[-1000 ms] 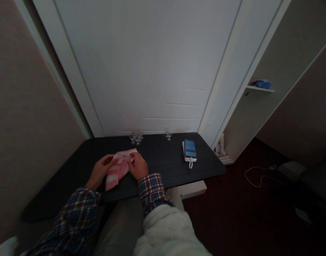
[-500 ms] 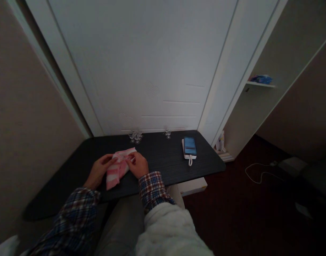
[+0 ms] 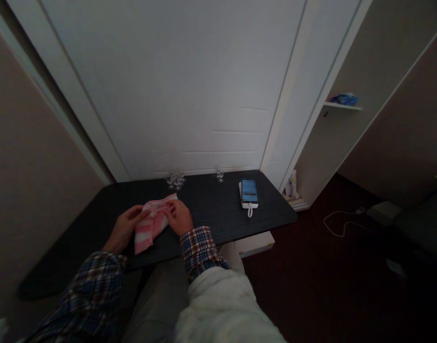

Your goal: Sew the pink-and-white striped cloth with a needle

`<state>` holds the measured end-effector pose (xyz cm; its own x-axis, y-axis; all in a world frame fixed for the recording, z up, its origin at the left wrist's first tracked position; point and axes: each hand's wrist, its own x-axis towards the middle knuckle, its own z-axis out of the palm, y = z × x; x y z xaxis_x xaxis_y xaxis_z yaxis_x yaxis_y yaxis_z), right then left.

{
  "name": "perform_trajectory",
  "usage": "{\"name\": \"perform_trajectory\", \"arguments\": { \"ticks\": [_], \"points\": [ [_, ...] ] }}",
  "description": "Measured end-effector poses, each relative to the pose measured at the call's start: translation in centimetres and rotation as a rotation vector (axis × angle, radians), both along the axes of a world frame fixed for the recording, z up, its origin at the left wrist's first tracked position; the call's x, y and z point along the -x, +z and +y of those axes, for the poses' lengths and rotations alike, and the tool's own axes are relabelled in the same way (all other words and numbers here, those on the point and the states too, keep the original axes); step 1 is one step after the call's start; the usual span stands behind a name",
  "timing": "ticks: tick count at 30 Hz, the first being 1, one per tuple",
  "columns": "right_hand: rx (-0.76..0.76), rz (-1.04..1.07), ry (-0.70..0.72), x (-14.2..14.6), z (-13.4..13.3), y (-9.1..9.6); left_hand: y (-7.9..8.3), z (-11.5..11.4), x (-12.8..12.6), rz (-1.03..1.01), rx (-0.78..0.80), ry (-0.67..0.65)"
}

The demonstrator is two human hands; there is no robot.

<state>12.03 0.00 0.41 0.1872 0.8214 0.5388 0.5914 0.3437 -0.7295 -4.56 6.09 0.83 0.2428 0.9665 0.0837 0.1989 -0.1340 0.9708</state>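
Observation:
A pink-and-white striped cloth [image 3: 147,231] is held between my two hands over the left part of the dark table [image 3: 211,209]. My left hand [image 3: 124,227] pinches its left side, thumb across the top. On the cloth's right side, the fingers of my right hand [image 3: 179,217] are closed on a fold near the upper corner. Whether anything small is wrapped in that fold cannot be made out. Just beyond the cloth, several small clear stemmed glasses [image 3: 175,180] stand in a cluster. A smaller group of similar glasses [image 3: 219,176] is farther right.
Toward the table's right end lies a phone [image 3: 249,191] on a white power bank with a loop strap [image 3: 250,210]. A white panel [image 3: 204,71] rises behind the table. Below the front edge is a white box [image 3: 256,244]. A white cable [image 3: 334,226] trails on the floor.
The view has shifted slightly, so everything sits a little farther left. Both hands keep hold of the cloth, with only small finger movement at the right hand.

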Motion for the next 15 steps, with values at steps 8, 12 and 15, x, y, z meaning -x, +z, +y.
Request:
{"name": "perform_trajectory", "arguments": {
  "ticks": [8, 12, 15],
  "points": [
    [-0.01, 0.006, 0.024, -0.01, 0.13, -0.32, -0.25, -0.09, -0.06, -0.003, -0.021, 0.028],
    [0.021, -0.004, 0.014, 0.08, 0.09, -0.34, -0.26, -0.17, -0.01, -0.016, -0.027, 0.009],
    [0.034, -0.008, 0.002, 0.12, 0.12, -0.37, -0.35, -0.07, 0.01, -0.057, -0.036, 0.007]
  ]
}}
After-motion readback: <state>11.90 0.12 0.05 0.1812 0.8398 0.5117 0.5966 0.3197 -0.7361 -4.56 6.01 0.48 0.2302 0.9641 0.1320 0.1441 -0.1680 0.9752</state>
